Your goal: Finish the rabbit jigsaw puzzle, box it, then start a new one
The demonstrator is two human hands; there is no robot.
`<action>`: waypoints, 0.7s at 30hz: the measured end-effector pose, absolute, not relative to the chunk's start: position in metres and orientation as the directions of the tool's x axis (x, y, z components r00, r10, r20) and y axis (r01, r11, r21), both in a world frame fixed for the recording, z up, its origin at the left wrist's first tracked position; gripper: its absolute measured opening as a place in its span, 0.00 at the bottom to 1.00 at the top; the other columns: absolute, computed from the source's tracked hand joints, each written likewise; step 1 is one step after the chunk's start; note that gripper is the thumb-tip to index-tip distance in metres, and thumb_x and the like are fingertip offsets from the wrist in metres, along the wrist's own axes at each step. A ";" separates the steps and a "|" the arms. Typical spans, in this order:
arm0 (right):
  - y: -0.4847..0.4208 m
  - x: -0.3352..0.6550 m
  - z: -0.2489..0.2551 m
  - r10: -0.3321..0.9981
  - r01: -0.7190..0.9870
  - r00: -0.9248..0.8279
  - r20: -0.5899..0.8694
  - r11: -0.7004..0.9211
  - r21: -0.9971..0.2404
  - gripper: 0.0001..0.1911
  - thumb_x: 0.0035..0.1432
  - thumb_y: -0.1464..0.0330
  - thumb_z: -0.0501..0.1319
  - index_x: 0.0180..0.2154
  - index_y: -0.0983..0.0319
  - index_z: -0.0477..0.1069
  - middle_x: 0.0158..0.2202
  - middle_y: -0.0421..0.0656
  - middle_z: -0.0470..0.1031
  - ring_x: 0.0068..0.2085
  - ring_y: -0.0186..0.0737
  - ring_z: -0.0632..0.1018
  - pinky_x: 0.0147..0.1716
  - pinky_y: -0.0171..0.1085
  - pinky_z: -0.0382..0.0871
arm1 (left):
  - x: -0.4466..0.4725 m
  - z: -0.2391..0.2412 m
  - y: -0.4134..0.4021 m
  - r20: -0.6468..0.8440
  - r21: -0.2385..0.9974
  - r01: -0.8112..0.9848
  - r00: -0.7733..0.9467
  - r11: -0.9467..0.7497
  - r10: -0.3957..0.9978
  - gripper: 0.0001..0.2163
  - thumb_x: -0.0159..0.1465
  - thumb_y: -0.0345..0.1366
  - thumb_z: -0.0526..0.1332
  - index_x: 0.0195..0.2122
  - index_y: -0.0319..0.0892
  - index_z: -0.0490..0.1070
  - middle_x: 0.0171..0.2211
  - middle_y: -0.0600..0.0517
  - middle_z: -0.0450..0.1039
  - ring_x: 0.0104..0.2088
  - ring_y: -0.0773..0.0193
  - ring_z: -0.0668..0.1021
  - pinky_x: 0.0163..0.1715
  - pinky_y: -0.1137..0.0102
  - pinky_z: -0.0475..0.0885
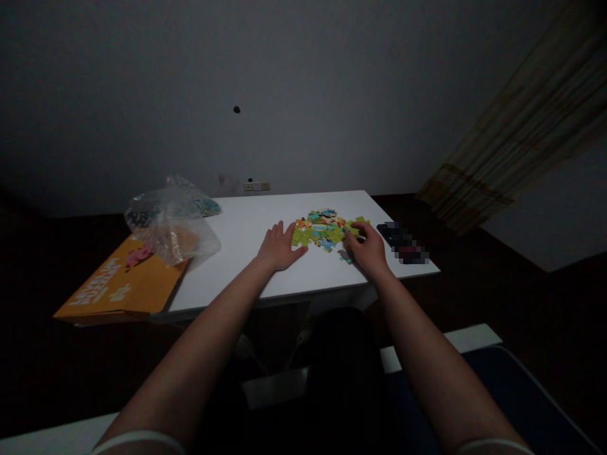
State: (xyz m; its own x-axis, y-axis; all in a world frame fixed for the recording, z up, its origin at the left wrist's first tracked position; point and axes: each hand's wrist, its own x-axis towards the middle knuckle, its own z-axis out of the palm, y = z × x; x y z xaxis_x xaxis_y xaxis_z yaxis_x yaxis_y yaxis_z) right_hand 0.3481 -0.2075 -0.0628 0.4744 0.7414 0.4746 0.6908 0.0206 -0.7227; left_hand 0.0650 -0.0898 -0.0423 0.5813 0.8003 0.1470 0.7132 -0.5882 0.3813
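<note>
A loose heap of jigsaw puzzle pieces (320,227), mostly green with blue, orange and cream parts, lies on the white table (246,218). My left hand (279,248) rests flat at the heap's left side, fingers stretched out and thumb pointing toward the pieces. At the heap's right edge, my right hand (367,248) curls its fingers and thumb together on a puzzle piece that they mostly hide. A greyish piece (344,256) lies just below those fingers, near the front of the heap.
On the left, an orange puzzle box (123,278) overhangs the table's front edge, with a crumpled clear plastic bag (177,221) on top. A dark, partly pixelated object (403,243) lies at the right edge. Behind stands a wall with sockets (257,186); a curtain (502,133) hangs right.
</note>
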 end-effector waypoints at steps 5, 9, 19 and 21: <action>-0.180 0.347 -0.059 0.818 0.769 0.336 0.468 0.049 -0.637 0.25 0.64 0.55 0.67 0.57 0.61 0.82 0.57 0.58 0.83 0.60 0.63 0.82 0.67 0.61 0.75 | 0.092 -0.042 -0.084 0.045 0.301 0.740 0.620 -0.602 0.784 0.56 0.68 0.76 0.57 0.86 0.42 0.49 0.86 0.33 0.50 0.85 0.25 0.50 0.82 0.38 0.48; -0.174 0.348 -0.058 0.841 0.799 0.289 0.458 0.052 -0.599 0.22 0.63 0.57 0.68 0.55 0.58 0.83 0.60 0.54 0.81 0.64 0.58 0.80 0.70 0.55 0.73 | 0.116 -0.037 -0.073 0.048 0.287 0.701 0.670 -0.652 0.741 0.55 0.69 0.75 0.59 0.85 0.43 0.51 0.84 0.33 0.54 0.84 0.29 0.56 0.82 0.43 0.52; -0.166 0.351 -0.067 0.859 0.830 0.365 0.358 -0.127 -0.543 0.28 0.74 0.54 0.63 0.68 0.59 0.79 0.73 0.56 0.75 0.73 0.68 0.73 0.77 0.65 0.62 | 0.171 -0.044 -0.069 0.130 0.317 0.591 0.748 -0.742 0.651 0.51 0.66 0.67 0.69 0.82 0.41 0.58 0.82 0.31 0.58 0.80 0.31 0.65 0.80 0.46 0.59; -0.162 0.350 -0.068 0.867 0.825 0.346 0.360 -0.099 -0.556 0.25 0.76 0.54 0.61 0.66 0.55 0.80 0.74 0.52 0.75 0.74 0.64 0.73 0.78 0.63 0.62 | 0.183 -0.046 -0.072 0.143 0.315 0.588 0.747 -0.745 0.649 0.48 0.69 0.63 0.68 0.82 0.40 0.59 0.84 0.32 0.53 0.82 0.27 0.59 0.81 0.42 0.54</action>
State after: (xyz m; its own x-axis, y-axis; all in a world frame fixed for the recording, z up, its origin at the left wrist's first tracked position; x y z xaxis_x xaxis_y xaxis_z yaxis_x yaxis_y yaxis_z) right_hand 0.3498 -0.1618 -0.0681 0.3459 0.8666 0.3596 0.8255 -0.0989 -0.5557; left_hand 0.1834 -0.0724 -0.0463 0.7471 0.6493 0.1425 0.5878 -0.7453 0.3147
